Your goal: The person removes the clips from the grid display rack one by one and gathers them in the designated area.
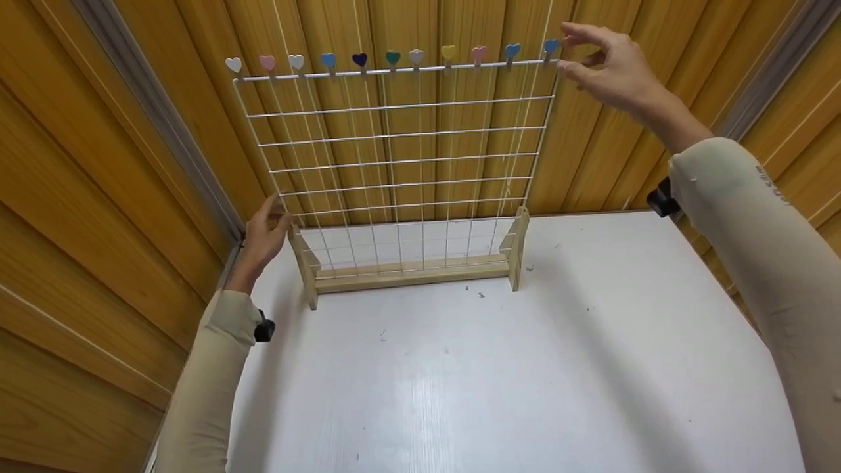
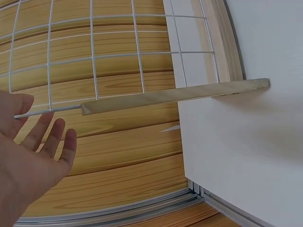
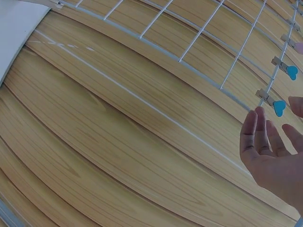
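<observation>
A white wire grid panel (image 1: 407,135) stands upright in a wooden stand (image 1: 414,279). Along its top wire sits a row of small clothespins with coloured hearts, among them a blue heart clothespin (image 1: 550,49) at the right end. My left hand (image 1: 264,238) holds the panel's left side wire just above the stand, thumb on one side and fingers on the other. Up at the top right corner is my right hand (image 1: 611,69), thumb and fingers spread apart beside the last clothespin (image 3: 272,103). Its fingertips are close to the corner; whether they touch the wire is hard to tell.
The stand rests at the back of a white table (image 1: 420,374) with a few dark marks on its surface. Wood-patterned panels (image 1: 98,282) rise behind and at both sides. Grey metal rails (image 1: 151,112) run along the corners.
</observation>
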Tool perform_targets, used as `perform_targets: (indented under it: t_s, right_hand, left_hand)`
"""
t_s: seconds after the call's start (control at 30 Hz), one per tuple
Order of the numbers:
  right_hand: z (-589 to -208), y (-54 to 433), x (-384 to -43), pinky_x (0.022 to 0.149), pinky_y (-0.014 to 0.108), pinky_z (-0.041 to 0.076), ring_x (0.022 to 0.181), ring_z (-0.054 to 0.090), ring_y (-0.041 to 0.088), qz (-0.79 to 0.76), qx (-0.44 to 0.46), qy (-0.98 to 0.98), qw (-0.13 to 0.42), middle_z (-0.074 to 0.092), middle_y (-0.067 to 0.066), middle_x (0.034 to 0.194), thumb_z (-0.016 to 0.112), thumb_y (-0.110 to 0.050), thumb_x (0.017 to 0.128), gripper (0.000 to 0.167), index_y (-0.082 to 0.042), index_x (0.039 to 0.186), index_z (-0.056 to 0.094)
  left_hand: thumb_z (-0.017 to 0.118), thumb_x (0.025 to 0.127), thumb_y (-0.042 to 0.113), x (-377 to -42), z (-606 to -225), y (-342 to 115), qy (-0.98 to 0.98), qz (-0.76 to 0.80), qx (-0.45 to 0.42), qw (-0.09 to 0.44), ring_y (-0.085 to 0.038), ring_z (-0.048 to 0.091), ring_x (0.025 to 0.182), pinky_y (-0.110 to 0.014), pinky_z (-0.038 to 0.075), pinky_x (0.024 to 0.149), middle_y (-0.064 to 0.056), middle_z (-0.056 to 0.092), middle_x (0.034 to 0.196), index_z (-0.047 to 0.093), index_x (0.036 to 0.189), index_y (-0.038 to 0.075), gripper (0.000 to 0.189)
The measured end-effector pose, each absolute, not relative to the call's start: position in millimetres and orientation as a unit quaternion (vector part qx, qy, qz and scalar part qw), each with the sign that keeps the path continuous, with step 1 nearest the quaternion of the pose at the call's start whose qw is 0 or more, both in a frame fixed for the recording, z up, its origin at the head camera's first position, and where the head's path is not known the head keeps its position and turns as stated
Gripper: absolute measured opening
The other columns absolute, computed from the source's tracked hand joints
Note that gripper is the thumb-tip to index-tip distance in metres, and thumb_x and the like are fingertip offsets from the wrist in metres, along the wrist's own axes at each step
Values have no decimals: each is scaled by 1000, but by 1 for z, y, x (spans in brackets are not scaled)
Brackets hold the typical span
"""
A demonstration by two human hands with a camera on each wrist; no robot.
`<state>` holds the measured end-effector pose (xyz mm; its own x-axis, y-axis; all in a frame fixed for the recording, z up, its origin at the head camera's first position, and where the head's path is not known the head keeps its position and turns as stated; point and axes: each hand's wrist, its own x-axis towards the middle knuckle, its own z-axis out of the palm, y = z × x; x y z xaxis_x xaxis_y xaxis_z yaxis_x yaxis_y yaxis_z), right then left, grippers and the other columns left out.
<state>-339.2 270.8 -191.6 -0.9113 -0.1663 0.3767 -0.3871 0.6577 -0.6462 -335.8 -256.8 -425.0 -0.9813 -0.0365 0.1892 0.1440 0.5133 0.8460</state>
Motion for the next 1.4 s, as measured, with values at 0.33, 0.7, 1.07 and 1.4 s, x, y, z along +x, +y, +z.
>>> perform_targets:
  t_s: [0.33,0.7,1.07,1.4]
  right_hand:
    - [-194,260,-348,75,5,49,91,56,-5,400,164,-893,123,43,14,156,56,-25,106,55,-17,158,40]
    - [-201,256,-359,69,8,52,84,63,-1,458,169,-861,145,58,-10,113,48,-17,109,44,-6,152,47]
    - [-205,257,-365,67,10,55,77,67,3,530,157,-822,140,62,-6,103,49,-17,108,34,-8,138,62]
    - [-205,256,-366,63,14,55,73,67,7,620,132,-763,131,68,-2,95,58,-13,103,23,-10,119,74]
  left_hand:
    - [43,110,12,-336,-432,-258,-864,-499,-11,66,-40,47,137,-56,43,117,-26,48,151,20,164,10,58]
    - [47,106,-2,-341,-443,-256,-859,-501,-33,99,-38,57,125,-50,51,104,-25,61,137,40,157,15,55]
    - [49,107,3,-346,-455,-262,-870,-485,-45,85,-41,50,135,-57,47,111,-27,59,138,54,142,0,36]
    - [48,109,10,-345,-467,-266,-870,-484,-42,85,-45,50,137,-56,49,111,-26,54,147,58,140,-3,35]
